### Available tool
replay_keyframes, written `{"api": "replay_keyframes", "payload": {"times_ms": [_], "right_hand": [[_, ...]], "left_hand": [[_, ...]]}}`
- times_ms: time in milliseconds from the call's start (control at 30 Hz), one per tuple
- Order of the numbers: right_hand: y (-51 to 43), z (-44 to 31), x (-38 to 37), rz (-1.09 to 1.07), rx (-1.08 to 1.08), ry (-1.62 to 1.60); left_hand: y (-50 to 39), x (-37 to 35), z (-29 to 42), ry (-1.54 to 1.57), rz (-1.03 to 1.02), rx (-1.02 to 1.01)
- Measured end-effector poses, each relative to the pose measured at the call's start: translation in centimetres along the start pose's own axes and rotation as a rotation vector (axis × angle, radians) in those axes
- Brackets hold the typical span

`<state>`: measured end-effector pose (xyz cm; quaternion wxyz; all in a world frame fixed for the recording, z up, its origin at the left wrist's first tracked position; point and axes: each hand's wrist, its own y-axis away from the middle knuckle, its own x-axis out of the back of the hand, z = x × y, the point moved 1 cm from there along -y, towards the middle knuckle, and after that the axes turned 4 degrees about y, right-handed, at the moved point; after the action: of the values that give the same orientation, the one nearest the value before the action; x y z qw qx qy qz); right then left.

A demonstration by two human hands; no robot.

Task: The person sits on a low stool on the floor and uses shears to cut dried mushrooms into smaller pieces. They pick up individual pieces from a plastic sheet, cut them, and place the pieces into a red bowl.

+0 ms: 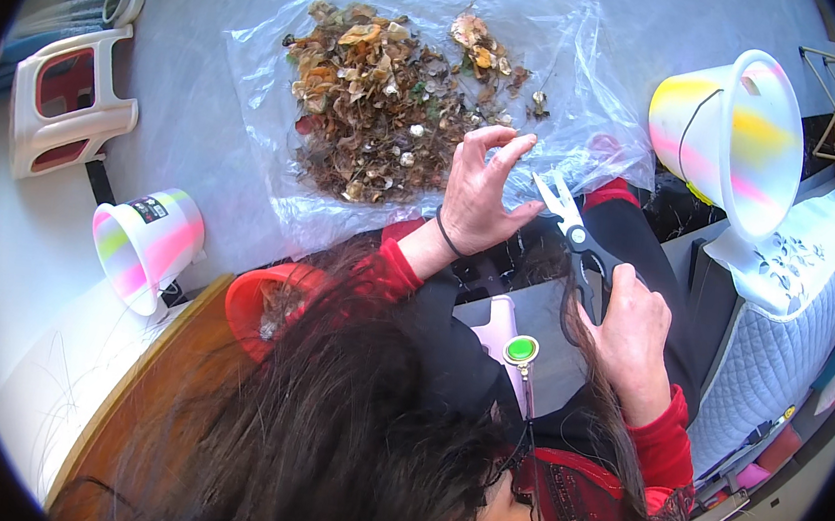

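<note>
My left hand [475,191], a dark band at its wrist, is raised over the near right edge of the plant heap with thumb and fingers apart. Nothing can be made out between them. In my right hand [629,330] are kitchen scissors [578,238] with black handles, their blades parted and pointing towards my left fingertips. A heap of dried leaves, roots and whitish bulbs [379,114] lies on a clear plastic sheet [265,118]. A smaller leafy clump [481,47] lies at the heap's upper right, and one small bulb with roots [538,105] lies apart from it.
A large multicoloured bucket [766,143] lies tilted at the right, beside a quilted cover [763,346]. At the left are a smaller bucket [151,246] and a plastic stool [111,114]. A red container [251,305] with plant matter is near my left forearm.
</note>
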<state>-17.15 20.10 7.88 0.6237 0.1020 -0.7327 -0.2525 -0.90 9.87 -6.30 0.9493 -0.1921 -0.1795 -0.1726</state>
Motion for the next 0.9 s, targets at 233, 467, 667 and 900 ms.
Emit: {"api": "replay_keyframes", "payload": {"times_ms": [233, 467, 667, 900], "right_hand": [[0.3, 0.0, -0.1, 0.011, 0.022, -0.021], [0.2, 0.1, 0.0, -0.013, 0.027, 0.005], [0.2, 0.4, 0.4, 0.018, -0.002, -0.037], [0.3, 0.4, 0.9, 0.033, 0.0, -0.09]], "left_hand": [[-0.8, 0.2, -0.4, -0.062, 0.042, -0.003], [-0.9, 0.8, -4.2, -0.218, 0.17, 0.138], [1.1, 2.0, -9.0, -0.453, -0.096, 0.276], [2.3, 1.4, -15.2, -0.86, -0.681, 0.526]]}}
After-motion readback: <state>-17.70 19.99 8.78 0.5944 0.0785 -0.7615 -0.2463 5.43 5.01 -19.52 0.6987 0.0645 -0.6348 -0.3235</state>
